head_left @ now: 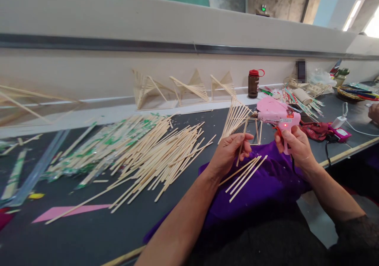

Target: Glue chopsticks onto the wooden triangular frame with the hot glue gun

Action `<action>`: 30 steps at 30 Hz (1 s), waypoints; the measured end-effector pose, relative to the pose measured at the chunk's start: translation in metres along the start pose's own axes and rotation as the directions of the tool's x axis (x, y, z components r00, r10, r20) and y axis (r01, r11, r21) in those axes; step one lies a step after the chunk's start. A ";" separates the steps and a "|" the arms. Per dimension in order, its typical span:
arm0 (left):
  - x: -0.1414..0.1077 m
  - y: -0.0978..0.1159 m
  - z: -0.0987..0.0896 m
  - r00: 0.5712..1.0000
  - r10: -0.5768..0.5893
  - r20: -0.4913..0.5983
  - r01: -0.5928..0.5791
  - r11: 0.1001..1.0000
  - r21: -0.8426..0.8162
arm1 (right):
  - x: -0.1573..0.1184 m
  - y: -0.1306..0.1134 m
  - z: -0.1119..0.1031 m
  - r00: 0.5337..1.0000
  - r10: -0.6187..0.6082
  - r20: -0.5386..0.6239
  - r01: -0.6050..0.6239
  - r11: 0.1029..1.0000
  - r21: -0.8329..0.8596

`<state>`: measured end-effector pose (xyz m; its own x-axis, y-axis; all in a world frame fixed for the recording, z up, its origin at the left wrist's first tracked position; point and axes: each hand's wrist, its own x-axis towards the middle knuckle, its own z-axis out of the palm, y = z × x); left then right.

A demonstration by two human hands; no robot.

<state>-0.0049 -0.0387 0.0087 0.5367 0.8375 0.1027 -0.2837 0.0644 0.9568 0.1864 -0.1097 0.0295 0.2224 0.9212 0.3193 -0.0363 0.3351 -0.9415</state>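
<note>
My right hand (pixel 296 143) grips a pink hot glue gun (pixel 284 118), its small light glowing red and its nozzle pointing left. My left hand (pixel 232 151) pinches a thin wooden stick (pixel 244 139) upright, its upper end near the nozzle. Whether the two touch I cannot tell. Just behind stands a fan-shaped frame of sticks (pixel 235 118), partly covered by my left hand and the gun. Several loose sticks (pixel 247 179) lie below my hands on a purple cloth (pixel 266 175).
To the left spreads a big pile of wooden sticks (pixel 166 155) beside plastic-wrapped sticks (pixel 118 139). Twisted stick models (pixel 189 86) stand along the wall. A dark bottle with a red lid (pixel 253 84) stands behind the gun. On the right are a white plug (pixel 339 122) and another person's hand (pixel 374 112).
</note>
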 end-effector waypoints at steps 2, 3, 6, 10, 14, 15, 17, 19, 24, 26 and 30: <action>0.000 -0.001 0.000 1.000 -0.022 0.005 0.022 1.000 0.017 | -0.001 -0.001 -0.001 1.000 0.010 0.013 -0.011 1.000 0.013; 0.000 -0.001 0.000 0.999 -0.032 0.009 0.032 0.999 0.021 | -0.001 -0.002 -0.001 1.000 0.017 0.017 -0.017 1.000 0.026; 0.001 -0.002 -0.001 0.999 -0.035 0.015 0.035 0.999 0.015 | 0.002 -0.011 -0.003 0.999 0.023 0.028 -0.025 0.997 0.072; 0.002 -0.002 -0.001 0.999 -0.027 -0.030 0.026 0.999 -0.019 | 0.020 -0.031 -0.010 0.999 -0.036 0.018 0.034 0.995 0.091; 0.001 -0.001 0.001 0.987 -0.033 -0.158 0.029 0.999 -0.030 | 0.052 -0.039 -0.024 0.999 -0.051 0.001 0.051 0.999 -0.009; 0.000 -0.001 0.002 0.983 -0.037 -0.181 0.034 0.999 -0.020 | 0.060 -0.038 -0.028 0.999 -0.045 0.005 0.045 0.998 -0.043; -0.003 0.001 0.004 0.977 -0.053 -0.209 0.054 0.999 -0.002 | 0.072 -0.031 -0.035 1.000 -0.024 0.015 0.025 0.995 -0.099; -0.006 0.003 0.006 0.972 -0.078 -0.223 0.082 0.997 0.006 | 0.080 -0.022 -0.040 1.000 0.008 0.014 -0.006 0.989 -0.146; -0.011 0.004 0.005 0.959 -0.131 -0.250 0.131 0.991 -0.015 | 0.087 -0.001 -0.040 0.993 0.115 0.019 -0.108 0.969 -0.223; -0.011 0.003 0.002 0.951 -0.170 -0.259 0.164 0.985 -0.045 | 0.090 0.007 -0.039 0.986 0.164 0.027 -0.153 0.957 -0.248; -0.011 0.003 -0.005 0.915 -0.266 -0.303 0.242 0.963 -0.117 | 0.100 0.024 -0.038 0.968 0.244 0.051 -0.217 0.926 -0.310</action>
<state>-0.0157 -0.0447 0.0090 0.3260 0.9136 -0.2432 -0.2361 0.3278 0.9148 0.2449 -0.0165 0.0345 0.1570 0.9840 0.0846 0.2202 0.0486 -0.9742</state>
